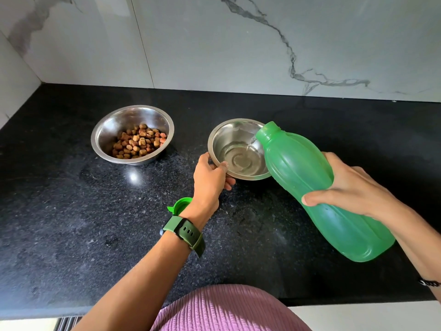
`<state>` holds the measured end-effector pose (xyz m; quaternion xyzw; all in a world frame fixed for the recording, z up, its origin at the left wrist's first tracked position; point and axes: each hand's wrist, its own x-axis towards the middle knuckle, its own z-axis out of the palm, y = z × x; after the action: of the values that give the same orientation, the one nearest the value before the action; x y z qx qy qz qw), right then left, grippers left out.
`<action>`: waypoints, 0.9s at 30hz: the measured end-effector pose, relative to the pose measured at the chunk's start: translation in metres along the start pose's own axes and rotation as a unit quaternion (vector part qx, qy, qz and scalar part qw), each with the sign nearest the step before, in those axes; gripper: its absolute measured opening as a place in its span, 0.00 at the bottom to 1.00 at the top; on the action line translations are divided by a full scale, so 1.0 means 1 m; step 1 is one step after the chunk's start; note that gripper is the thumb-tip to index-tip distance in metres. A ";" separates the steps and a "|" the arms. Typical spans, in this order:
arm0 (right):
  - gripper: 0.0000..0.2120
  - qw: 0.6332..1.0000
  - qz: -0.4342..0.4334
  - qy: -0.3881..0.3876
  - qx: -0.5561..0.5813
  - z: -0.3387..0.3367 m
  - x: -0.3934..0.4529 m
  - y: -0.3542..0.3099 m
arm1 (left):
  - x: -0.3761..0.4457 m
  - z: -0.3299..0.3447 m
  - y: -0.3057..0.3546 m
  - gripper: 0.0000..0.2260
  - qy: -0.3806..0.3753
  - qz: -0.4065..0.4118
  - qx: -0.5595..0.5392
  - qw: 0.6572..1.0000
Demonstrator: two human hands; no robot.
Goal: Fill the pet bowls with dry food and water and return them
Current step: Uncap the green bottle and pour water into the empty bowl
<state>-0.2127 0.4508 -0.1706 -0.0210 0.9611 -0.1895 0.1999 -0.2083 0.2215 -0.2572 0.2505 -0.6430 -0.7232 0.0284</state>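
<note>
This is looking like a home kitchen. A shiny black stone counter (71, 211) is filling the lower part of the frame, and a white marble wall (238, 44) with grey veins is standing behind it. A steel bowl of dry pet food (132, 134) is sitting at middle left.

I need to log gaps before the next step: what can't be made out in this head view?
- Bottle fill level: frosted green wall hides it.
- Water depth in the right bowl: clear water on shiny steel; bottle covers the right rim.
- Cap: partly behind the left hand's wrist.
- Right hand fingers: wrapped behind the bottle.
- Kibble depth in the left bowl: only the top layer shows.
</note>
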 end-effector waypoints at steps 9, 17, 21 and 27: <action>0.42 1.000 0.002 -0.003 -0.006 -0.001 0.000 0.000 | 0.000 0.000 0.000 0.16 -0.001 0.001 0.004 1.000; 0.42 1.000 0.002 -0.004 -0.004 -0.002 -0.001 -0.001 | 0.000 0.000 0.000 0.16 -0.003 0.002 0.002 1.000; 0.43 1.000 0.001 -0.005 -0.002 -0.002 -0.001 -0.001 | 0.001 -0.001 0.000 0.16 -0.002 0.002 0.003 1.000; 0.44 1.000 0.002 -0.002 -0.002 -0.003 -0.002 -0.001 | 0.001 0.000 -0.001 0.15 -0.002 0.002 -0.001 1.000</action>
<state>-0.2121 0.4509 -0.1671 -0.0196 0.9612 -0.1869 0.2021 -0.2084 0.2211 -0.2586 0.2479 -0.6428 -0.7242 0.0293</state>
